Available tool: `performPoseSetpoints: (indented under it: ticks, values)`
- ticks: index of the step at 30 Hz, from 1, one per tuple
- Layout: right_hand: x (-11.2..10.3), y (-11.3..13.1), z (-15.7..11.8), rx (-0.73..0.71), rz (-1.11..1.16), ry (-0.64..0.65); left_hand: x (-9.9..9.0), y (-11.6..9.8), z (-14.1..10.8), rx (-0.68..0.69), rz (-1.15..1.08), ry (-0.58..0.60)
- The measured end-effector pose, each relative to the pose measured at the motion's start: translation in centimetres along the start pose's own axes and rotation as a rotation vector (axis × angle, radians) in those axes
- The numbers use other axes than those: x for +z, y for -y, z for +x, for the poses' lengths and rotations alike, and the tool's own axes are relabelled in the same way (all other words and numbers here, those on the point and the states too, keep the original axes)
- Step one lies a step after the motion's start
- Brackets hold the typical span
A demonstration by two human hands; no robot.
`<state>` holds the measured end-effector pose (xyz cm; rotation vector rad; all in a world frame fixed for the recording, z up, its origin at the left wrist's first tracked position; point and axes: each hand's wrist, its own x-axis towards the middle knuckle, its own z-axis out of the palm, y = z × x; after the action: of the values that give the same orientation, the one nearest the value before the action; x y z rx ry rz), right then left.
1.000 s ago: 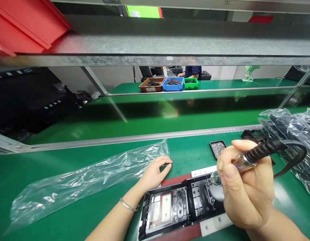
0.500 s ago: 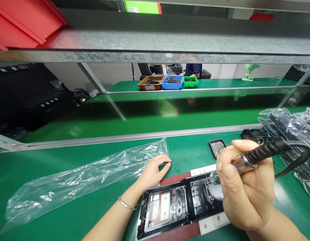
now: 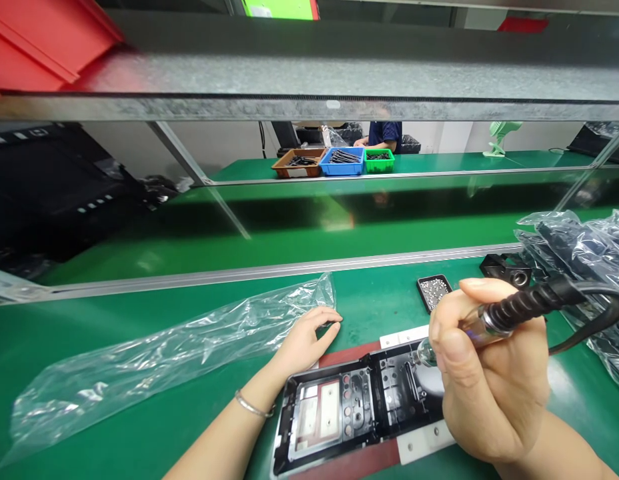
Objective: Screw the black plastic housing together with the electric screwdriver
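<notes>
The person's right hand (image 3: 494,383) is gripping a corded, clear-bodied electric screwdriver (image 3: 504,315) tightly, its tip pointing into the right-hand section of an open black plastic housing (image 3: 389,403); whether it is touching, one cannot tell. The housing is lying on a red-and-white fixture (image 3: 424,443) on the green workbench (image 3: 379,308). The left hand (image 3: 305,341) is resting just beyond the housing, thumb parted from loosely curved fingers, overlapping a clear plastic bag (image 3: 164,357). A small black tray (image 3: 422,297) is holding tiny silvery pieces (image 3: 434,291) behind the fixture.

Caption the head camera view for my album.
Right hand holding a corded tool over a black casing, left hand beside it.
</notes>
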<state>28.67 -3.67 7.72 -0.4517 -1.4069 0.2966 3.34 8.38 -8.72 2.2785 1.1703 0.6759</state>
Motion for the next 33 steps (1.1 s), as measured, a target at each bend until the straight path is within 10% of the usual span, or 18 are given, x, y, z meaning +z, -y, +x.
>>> performPoseSetpoints:
  ticks: [33]
  values:
    - [-0.04, -0.1, -0.67, 0.056, -0.034, -0.019, 0.15, 0.97, -0.03, 0.014, 0.005, -0.001]
